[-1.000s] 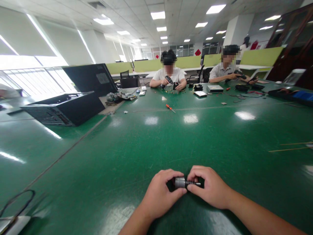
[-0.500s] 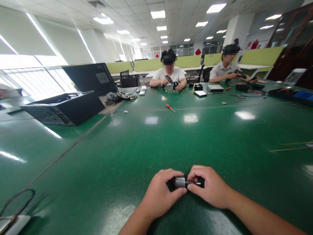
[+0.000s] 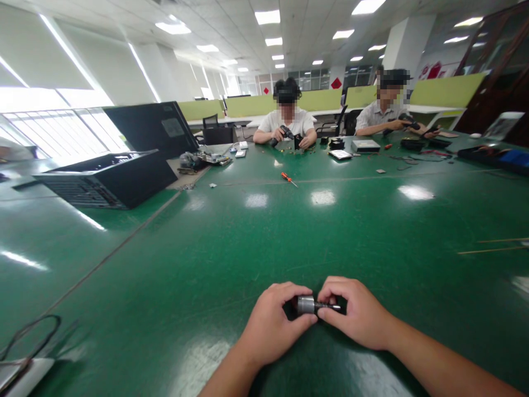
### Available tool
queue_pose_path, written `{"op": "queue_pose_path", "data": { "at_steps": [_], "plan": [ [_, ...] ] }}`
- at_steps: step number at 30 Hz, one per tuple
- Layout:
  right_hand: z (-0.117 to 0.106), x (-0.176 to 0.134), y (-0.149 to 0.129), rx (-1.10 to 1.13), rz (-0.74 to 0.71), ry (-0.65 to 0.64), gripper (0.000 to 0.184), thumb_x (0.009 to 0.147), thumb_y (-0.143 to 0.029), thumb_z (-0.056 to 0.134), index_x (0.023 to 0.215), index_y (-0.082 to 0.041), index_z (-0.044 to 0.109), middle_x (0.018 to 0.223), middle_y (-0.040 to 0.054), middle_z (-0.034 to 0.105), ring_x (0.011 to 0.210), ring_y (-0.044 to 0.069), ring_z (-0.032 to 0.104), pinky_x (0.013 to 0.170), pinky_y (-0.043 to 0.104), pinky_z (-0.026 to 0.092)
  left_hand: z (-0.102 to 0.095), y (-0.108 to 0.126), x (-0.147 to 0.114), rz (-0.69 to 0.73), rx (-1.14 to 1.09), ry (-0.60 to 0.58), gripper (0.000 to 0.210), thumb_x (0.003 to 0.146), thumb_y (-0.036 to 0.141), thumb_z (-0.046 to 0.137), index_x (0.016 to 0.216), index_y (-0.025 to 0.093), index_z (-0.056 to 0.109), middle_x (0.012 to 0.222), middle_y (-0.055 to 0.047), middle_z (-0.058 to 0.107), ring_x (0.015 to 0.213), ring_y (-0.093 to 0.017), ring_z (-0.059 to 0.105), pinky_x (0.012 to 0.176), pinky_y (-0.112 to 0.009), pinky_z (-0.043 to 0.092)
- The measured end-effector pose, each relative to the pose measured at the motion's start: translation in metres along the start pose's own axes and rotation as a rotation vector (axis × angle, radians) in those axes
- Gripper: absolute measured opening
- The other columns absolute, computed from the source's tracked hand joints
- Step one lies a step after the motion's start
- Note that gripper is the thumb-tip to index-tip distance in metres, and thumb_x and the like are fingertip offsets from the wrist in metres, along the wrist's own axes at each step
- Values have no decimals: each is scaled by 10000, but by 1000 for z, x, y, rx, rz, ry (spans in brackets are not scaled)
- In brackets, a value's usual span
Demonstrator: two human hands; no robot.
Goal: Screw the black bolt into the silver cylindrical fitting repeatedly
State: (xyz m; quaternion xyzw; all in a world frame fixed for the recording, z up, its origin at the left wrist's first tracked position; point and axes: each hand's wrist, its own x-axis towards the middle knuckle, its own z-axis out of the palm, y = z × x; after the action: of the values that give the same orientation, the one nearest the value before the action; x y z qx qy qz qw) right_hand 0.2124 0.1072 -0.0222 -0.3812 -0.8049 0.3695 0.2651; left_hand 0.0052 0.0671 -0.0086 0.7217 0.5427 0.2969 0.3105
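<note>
Close to the front of the green table [image 3: 231,242], a small silver metal cylinder with a dark, ribbed, thinner shaft [image 3: 306,305] lies level between my two hands. My left hand [image 3: 275,325] is closed round the cylinder, thumb on the near side and fingers on the far side. From the other end, my right hand [image 3: 359,314] pinches the dark shaft between thumb and fingers. A bright tip of the shaft shows inside the curl of the right hand. The cylinder's left end is partly hidden by the left hand.
An orange-handled screwdriver [image 3: 288,179] lies mid-table. At the left stands an opened black computer case [image 3: 124,182]. A dark cable [image 3: 53,331] loops at the lower left. Across the table, one person [image 3: 285,124] holds a power drill [image 3: 285,134]; another person [image 3: 382,116] works farther right.
Both hands keep the same grip on the metal cylinder and its shaft. The view has shifted very slightly; the cylinder sits a few pixels higher and to the right.
</note>
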Motion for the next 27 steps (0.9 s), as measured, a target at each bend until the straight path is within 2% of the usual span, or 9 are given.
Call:
{"op": "queue_pose_path", "data": {
  "at_steps": [27],
  "plan": [
    [0, 0, 1, 3, -5, -4, 60, 751, -156, 685, 768, -207, 660, 743, -17, 622, 707, 145, 575, 668, 268, 396, 0, 0, -1, 2, -3, -9, 315, 736, 242, 791, 1031, 300, 696, 978, 39, 724, 929, -178, 637, 862, -305, 435]
  ]
}}
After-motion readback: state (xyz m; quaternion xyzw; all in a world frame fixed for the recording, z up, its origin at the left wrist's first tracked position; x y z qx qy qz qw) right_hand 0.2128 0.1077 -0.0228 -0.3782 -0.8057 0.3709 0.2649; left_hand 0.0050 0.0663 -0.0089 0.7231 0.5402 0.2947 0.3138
